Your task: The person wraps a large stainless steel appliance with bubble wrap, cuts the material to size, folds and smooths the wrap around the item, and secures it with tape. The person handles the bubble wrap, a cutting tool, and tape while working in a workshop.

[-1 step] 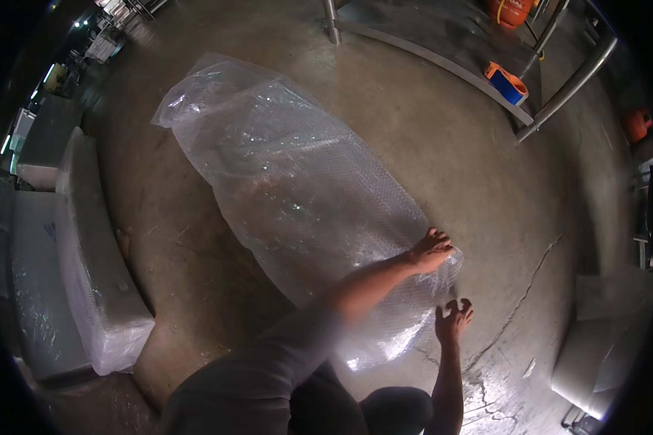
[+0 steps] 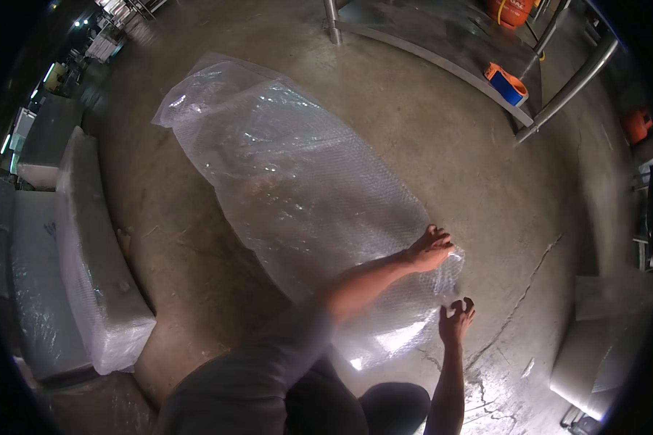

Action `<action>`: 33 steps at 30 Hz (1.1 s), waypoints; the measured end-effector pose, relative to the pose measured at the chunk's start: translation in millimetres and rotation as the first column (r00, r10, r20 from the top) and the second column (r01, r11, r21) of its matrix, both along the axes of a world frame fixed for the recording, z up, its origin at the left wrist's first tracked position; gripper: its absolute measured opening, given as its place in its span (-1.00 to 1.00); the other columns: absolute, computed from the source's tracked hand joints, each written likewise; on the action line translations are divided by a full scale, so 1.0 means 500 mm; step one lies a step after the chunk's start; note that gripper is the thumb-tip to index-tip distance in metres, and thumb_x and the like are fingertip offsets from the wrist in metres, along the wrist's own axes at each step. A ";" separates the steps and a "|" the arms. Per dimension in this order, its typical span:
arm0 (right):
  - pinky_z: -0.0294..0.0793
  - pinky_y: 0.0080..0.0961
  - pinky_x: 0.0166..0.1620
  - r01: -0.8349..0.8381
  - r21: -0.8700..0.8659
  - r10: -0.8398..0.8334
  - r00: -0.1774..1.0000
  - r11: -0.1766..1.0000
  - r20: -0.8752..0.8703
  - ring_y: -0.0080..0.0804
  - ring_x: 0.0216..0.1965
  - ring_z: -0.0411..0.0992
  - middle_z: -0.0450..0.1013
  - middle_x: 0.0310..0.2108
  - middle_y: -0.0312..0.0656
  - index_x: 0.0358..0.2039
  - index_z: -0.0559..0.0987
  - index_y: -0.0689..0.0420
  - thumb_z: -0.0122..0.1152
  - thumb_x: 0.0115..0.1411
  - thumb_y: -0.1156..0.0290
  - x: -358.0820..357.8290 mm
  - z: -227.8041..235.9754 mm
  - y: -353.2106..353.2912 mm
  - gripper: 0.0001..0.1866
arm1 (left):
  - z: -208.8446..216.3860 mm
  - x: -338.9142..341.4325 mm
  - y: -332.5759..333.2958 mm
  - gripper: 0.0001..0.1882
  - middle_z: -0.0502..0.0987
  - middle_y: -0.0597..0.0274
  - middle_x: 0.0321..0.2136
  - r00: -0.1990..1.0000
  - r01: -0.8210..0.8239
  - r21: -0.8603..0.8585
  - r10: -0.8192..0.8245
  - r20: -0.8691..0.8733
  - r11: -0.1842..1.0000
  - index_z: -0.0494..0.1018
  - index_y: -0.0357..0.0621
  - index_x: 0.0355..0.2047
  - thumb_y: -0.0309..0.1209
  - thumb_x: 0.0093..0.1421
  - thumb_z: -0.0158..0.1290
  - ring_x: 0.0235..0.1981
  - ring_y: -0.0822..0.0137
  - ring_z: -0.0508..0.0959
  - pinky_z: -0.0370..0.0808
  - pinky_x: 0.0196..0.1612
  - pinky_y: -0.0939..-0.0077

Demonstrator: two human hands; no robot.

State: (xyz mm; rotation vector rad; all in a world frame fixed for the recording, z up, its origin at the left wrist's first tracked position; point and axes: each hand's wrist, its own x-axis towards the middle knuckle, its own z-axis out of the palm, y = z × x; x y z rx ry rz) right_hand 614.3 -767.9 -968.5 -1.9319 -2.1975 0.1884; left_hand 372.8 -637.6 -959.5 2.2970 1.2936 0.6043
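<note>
The left arm reaches from the lower edge across the near part of the sheet, slanting up and to the right; a dark grey sleeve (image 2: 247,377) covers it to about the elbow, and the forearm is bare. The left hand (image 2: 429,251) is palm down at the sheet's right-hand border, close to the near corner, its fingers bent — whether they pinch the plastic or only press on it, I cannot tell. The right forearm rises almost straight from the lower edge, beside a bent knee (image 2: 395,406). The right hand (image 2: 456,321) is spread, fingers crooked and parted, just beyond the sheet's near end; contact with the plastic cannot be made out.

The bubble wrap (image 2: 290,174) lies on the concrete floor (image 2: 189,297) in front of the person, a long, clear strip running from the far left down to the hands. It is rumpled rather than flat — creases and small glints cross its middle, the far end looks folded over on itself, and a bright white reflection sits on the near end. The dimpled texture shows best along the right-hand border, and brownish floor shows through the plastic.
</note>
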 end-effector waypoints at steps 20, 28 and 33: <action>0.30 -0.27 0.23 0.216 -0.547 -0.544 0.629 0.809 -0.556 -0.20 0.14 0.34 0.37 0.17 0.01 0.22 0.34 0.26 0.15 0.26 0.32 -0.137 1.334 0.385 -0.45 | 1.407 -0.647 -1.263 -0.71 0.44 -0.14 -0.20 0.084 -0.978 0.113 0.831 -0.549 0.174 0.40 -0.28 -0.11 -0.54 0.15 0.12 -0.16 -0.21 0.43 0.35 -0.04 -0.10; 0.51 -0.04 -0.01 0.306 -0.748 -0.600 0.785 0.589 -0.152 -0.07 -0.05 0.46 0.37 0.15 -0.04 0.27 0.31 0.15 0.14 0.27 0.23 -0.116 1.525 0.358 -0.41 | 1.406 -0.056 -1.257 -0.68 0.58 -0.09 -0.21 -0.039 -0.462 -0.565 0.652 -0.757 -0.684 0.45 -0.23 -0.11 -0.27 0.23 0.09 -0.12 -0.10 0.58 0.44 -0.02 -0.04; 0.49 0.21 -0.04 0.058 -0.898 -0.678 0.678 0.435 -0.284 -0.06 -0.02 0.47 0.44 0.01 -0.05 0.13 0.41 0.08 0.13 0.30 0.14 -0.141 1.533 0.416 -0.54 | 1.339 -0.001 -1.166 -0.64 0.61 -0.13 -0.20 -0.139 -0.635 -0.548 0.779 -0.611 -0.544 0.45 -0.23 -0.08 -0.21 0.25 0.07 -0.15 -0.18 0.60 0.46 -0.04 -0.08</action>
